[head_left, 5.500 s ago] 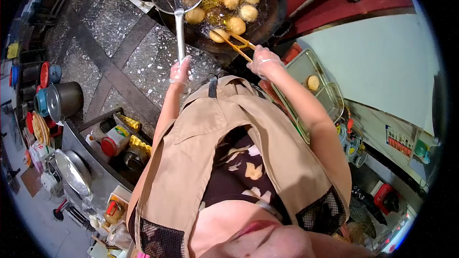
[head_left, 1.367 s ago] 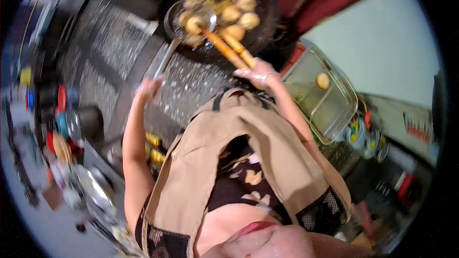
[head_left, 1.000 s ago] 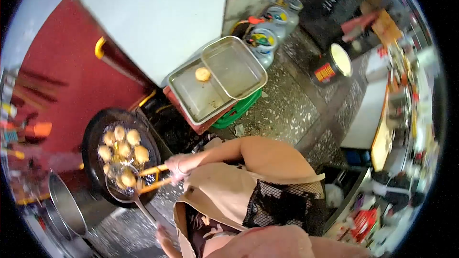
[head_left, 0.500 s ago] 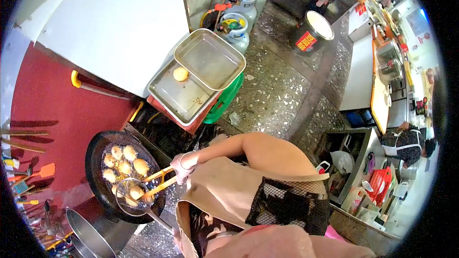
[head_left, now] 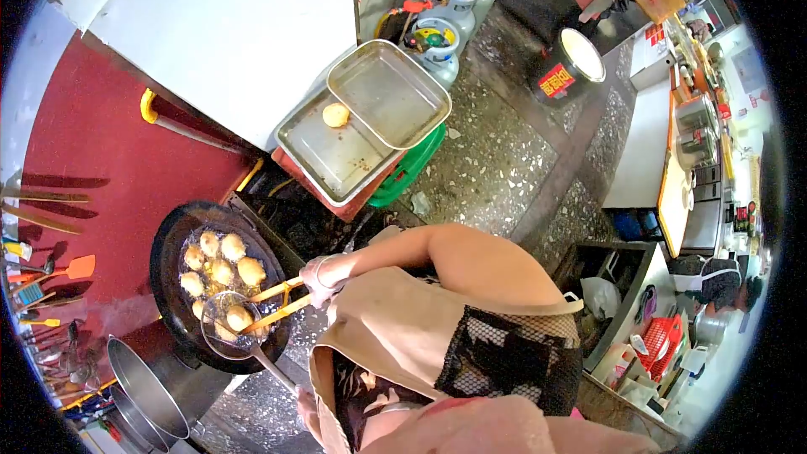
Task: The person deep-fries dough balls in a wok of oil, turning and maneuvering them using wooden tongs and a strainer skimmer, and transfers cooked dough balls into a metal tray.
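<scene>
My right hand (head_left: 321, 279) is closed round a pair of long wooden chopsticks (head_left: 276, 317), their tips spread over a wok (head_left: 168, 311). Below it, my left hand (head_left: 308, 414), partly hidden by the apron, grips the handle of a wire skimmer (head_left: 273, 370). The skimmer's bowl sits at the near side of the wok, with a golden fried ball (head_left: 239, 317) in it beside the lower chopstick. More fried balls (head_left: 222, 272), several of them, float in bubbling oil. Whether the chopsticks touch the ball in the skimmer, I cannot tell.
Two metal trays (head_left: 315, 160) overlap above the wok, one fried ball (head_left: 336, 115) lying in the lower one. Tall metal pots (head_left: 143, 391) stand at the lower left. Gas cylinders (head_left: 433, 42) and a bucket (head_left: 546, 67) are farther off. Another person (head_left: 710, 280) is at the right.
The view has shifted, so the wok and skimmer appear higher and the trays farther right. Both hands keep their holds, and the ball remains in the skimmer.
</scene>
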A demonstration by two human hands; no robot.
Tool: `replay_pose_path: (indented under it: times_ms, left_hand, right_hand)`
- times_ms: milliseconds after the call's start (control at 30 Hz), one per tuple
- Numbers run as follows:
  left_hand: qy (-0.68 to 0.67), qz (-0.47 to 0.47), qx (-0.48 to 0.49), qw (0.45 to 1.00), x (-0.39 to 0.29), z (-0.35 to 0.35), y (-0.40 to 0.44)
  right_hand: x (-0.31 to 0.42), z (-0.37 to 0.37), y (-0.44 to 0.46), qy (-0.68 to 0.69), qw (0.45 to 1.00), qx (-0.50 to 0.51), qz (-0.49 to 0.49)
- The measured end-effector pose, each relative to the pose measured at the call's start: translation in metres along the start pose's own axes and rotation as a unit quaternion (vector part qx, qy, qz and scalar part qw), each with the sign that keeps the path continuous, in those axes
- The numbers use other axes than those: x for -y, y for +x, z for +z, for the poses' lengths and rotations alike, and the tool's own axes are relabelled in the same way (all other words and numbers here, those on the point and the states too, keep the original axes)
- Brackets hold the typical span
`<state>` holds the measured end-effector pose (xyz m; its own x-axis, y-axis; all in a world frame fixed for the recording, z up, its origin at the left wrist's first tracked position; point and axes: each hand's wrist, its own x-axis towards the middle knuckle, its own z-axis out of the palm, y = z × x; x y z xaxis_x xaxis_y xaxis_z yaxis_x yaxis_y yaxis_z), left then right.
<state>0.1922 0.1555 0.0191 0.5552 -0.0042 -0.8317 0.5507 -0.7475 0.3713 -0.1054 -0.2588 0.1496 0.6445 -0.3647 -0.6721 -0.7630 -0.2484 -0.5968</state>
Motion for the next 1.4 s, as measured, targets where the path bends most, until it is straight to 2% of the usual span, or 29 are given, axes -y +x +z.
replay_pose_path:
  times_ms: [267,467,500,533,667,767,800,867,933,1000,1067,1133,1167,1233,1267,1300,1333,1367,1400]
  left_hand:
    - [0.012,0.005,0.008,1.0,-0.015,0.007,0.003]
    - [0.031,0.011,0.005,0.999,-0.03,0.009,-0.013]
    - [0.04,0.015,0.005,0.999,-0.036,0.01,-0.014]
    - [0.05,0.017,-0.002,0.999,-0.037,0.009,-0.018]
    - [0.132,0.057,-0.064,0.988,-0.047,0.018,-0.046]
    - [0.174,0.029,-0.09,0.98,-0.053,0.022,-0.055]
    - [0.172,0.026,-0.091,0.98,-0.056,0.024,-0.063]
    - [0.03,0.059,0.009,0.998,-0.059,0.026,-0.081]
    - [-0.001,0.049,0.011,0.999,-0.062,0.033,-0.088]
    - [0.13,0.041,-0.054,0.989,-0.08,0.042,-0.106]
    - [0.129,0.054,-0.048,0.989,-0.083,0.046,-0.12]
    - [0.112,0.041,-0.045,0.992,-0.083,0.045,-0.12]
    - [0.214,0.005,-0.082,0.973,-0.092,0.048,-0.115]
    - [0.201,0.023,-0.065,0.977,-0.086,0.045,-0.106]
    - [0.236,0.13,-0.039,0.962,-0.066,0.031,-0.088]
    - [0.274,0.143,-0.06,0.949,-0.067,0.036,-0.101]
    - [0.255,0.177,-0.016,0.951,-0.076,0.04,-0.122]
    - [0.207,0.294,0.012,0.933,-0.058,0.031,-0.096]
    - [0.234,0.172,-0.007,0.957,-0.074,0.038,-0.112]
  right_hand:
    - [-0.003,-0.013,-0.012,0.026,1.0,0.01,-0.015]
    - [0.0,-0.01,-0.005,-0.017,1.0,-0.005,-0.009]
    - [0.002,-0.014,-0.005,-0.011,1.0,0.02,-0.006]
    - [0.003,-0.015,-0.003,-0.007,0.999,0.046,-0.003]
    - [0.003,-0.011,0.008,-0.026,0.998,0.047,-0.012]
    - [0.001,-0.007,0.015,-0.031,0.999,0.035,-0.028]
    - [0.003,-0.009,0.015,-0.034,0.998,0.042,-0.026]
    - [0.003,-0.007,0.016,-0.034,0.998,0.04,-0.033]
    - [0.002,-0.006,0.018,-0.037,0.998,0.038,-0.041]
    - [0.004,-0.003,0.021,-0.042,0.998,0.03,-0.031]
    - [0.006,-0.003,0.026,-0.011,0.998,0.061,-0.031]
    - [-0.004,0.002,0.03,0.022,0.989,-0.028,-0.142]
    - [-0.006,0.007,0.039,0.022,0.981,-0.087,-0.174]
    - [-0.001,-0.02,0.015,0.128,0.964,-0.103,-0.207]
    - [-0.017,-0.018,0.023,0.139,0.939,-0.182,-0.256]
    - [-0.034,-0.014,0.029,0.139,0.906,-0.262,-0.301]
    - [-0.047,-0.019,0.034,0.231,0.943,-0.159,-0.178]
    - [-0.049,-0.032,0.022,0.193,0.932,-0.235,-0.195]
    - [-0.081,-0.028,0.037,0.324,0.907,-0.184,-0.197]
